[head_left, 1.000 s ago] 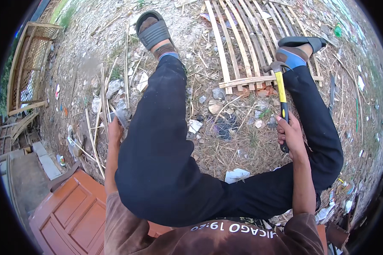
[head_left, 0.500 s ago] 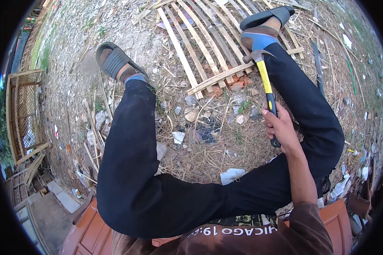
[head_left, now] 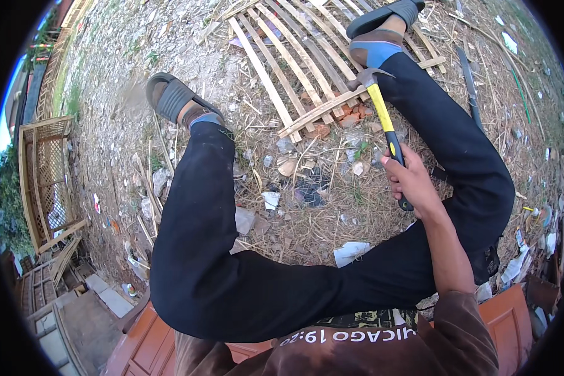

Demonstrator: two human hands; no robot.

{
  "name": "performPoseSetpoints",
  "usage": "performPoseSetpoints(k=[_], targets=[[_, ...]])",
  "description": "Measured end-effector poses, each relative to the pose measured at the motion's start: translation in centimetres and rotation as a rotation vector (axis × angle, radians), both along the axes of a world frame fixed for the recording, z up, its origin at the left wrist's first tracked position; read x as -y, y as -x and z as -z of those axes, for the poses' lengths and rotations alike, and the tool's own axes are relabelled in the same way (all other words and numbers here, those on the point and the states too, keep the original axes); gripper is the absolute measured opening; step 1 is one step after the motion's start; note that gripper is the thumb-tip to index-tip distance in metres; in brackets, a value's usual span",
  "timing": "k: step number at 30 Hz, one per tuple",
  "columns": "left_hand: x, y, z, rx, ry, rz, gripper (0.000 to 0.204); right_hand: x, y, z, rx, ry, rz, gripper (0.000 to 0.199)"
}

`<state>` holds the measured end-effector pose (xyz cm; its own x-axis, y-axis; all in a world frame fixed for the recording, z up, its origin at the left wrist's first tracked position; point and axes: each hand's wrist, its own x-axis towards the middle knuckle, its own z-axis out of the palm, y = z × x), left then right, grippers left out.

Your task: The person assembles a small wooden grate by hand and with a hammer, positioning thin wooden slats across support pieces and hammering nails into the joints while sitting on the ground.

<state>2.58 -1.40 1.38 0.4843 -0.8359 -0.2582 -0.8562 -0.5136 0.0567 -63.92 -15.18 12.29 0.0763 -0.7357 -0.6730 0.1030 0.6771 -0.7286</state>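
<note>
The left hand is not visible, so I cannot tell its grip. At about two o'clock, the right hand (head_left: 413, 182) is clenched on the black end of the hammer (head_left: 385, 128). Its steel head, heavy and stiff, touches the lattice of thin slats (head_left: 294, 56), which probably splits easily.

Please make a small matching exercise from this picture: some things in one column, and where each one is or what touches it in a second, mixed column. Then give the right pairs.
Things:
1. hammer
2. wooden lattice panel
3. grey sandal
4. white scrap of paper

Places:
A. on the foot at the picture's left, on gravel
B. held in the right hand
C. on the ground between the legs, near the thighs
D. flat on the ground, under the foot in the blue sock

Pairs: 1-B, 2-D, 3-A, 4-C
</note>
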Motion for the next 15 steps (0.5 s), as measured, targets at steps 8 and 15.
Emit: performPoseSetpoints(k=[8, 15], targets=[[5.2, -0.8, -7.1, -0.191, 0.416, -0.033, 0.028, -0.2, -0.2, -0.7, 0.016, 0.001, 0.008, 0.017], [23.4, 11.6, -20.6, -0.654, 0.827, 0.161, 0.029, -0.4, -0.5, -0.1, 0.012, 0.008, 0.055, 0.02]])
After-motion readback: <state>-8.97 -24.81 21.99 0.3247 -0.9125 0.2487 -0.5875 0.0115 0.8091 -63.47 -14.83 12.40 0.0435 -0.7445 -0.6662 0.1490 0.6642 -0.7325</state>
